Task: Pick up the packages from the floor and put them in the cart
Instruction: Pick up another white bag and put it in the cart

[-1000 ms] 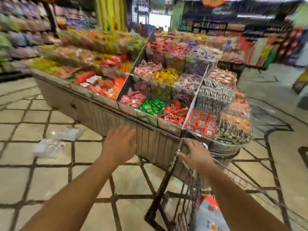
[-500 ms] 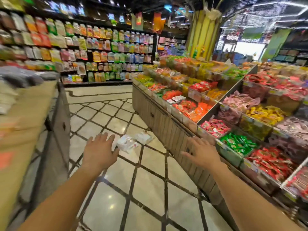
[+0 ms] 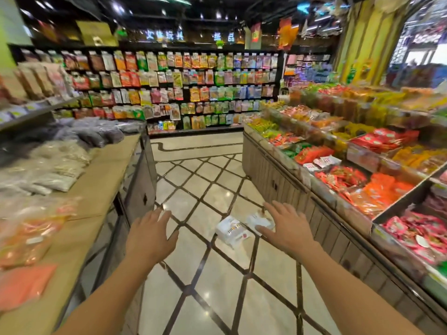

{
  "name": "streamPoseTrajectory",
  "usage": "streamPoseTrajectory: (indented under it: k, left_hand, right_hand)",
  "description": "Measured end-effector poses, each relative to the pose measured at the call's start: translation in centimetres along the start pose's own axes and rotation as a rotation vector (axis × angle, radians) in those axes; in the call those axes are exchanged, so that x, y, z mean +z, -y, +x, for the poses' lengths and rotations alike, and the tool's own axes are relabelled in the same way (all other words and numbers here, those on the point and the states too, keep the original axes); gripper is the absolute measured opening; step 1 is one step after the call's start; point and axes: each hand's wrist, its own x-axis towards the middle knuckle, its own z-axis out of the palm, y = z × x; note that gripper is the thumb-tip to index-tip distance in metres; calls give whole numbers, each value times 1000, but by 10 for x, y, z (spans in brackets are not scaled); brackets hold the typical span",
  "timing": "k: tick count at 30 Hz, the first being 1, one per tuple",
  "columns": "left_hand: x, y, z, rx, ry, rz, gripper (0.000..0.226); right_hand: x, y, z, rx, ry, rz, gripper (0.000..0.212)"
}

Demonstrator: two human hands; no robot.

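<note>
Fingers spread and empty on both the left hand and the right hand, held out ahead, probably readying a reach. Two white packages lie touching on the tiled floor, near the base of the snack display bin. The further one is partly behind the right fingers; no cart is visible.

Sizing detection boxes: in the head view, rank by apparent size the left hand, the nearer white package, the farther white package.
1. left hand, nearest the camera
2. nearer white package
3. farther white package, partly hidden by the right hand, so its rank is unsure
</note>
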Motion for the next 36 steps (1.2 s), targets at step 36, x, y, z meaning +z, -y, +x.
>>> streamPoseTrajectory:
  k: [36]
  left_hand:
    - [123,-16,647,200,-26,-266,67]
  right_hand:
    - [33,17,611,-40,-253,39,76]
